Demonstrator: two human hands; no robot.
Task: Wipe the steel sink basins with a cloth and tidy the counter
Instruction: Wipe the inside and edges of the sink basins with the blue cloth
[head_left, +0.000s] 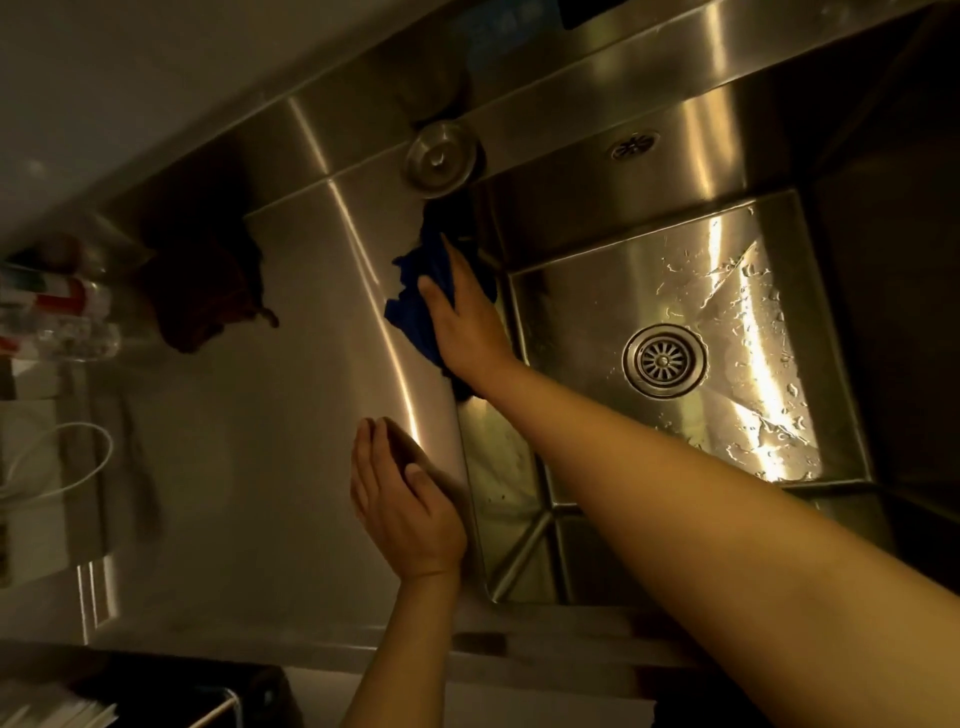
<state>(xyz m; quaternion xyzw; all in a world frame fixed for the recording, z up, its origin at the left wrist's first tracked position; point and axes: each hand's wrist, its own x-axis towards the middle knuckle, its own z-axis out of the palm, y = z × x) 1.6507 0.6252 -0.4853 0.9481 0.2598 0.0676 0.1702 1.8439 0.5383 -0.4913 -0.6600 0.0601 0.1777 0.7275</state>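
right fingers (441, 260): flat and spread, pressing down on the blue cloth (415, 306). palm grip, not a pinch, so pressure spreads across the fabric
right hand (467, 322): sits on the counter strip at the basin's left rim, arm crossing over the basin to get there
blue cloth: bunched under my palm, half on the counter (285, 415), edge hanging toward the basin wall
left fingers (374, 457): open, loosely together, holding nothing
left hand (405, 514): resting near the rim on the counter, looks like a brace while I lean in
basin (597, 322): water beads on the floor around the drain (664, 359), so I judge it not dried yet
sink plug (440, 156): parked on the back ledge, clear of the wipe path
dark red cloth (202, 291): heaped on the counter well left, untouched
bottles (57, 317): clustered far left edge, labels too blurred to read
next: probably drag the cloth over the rim and down the basin wall
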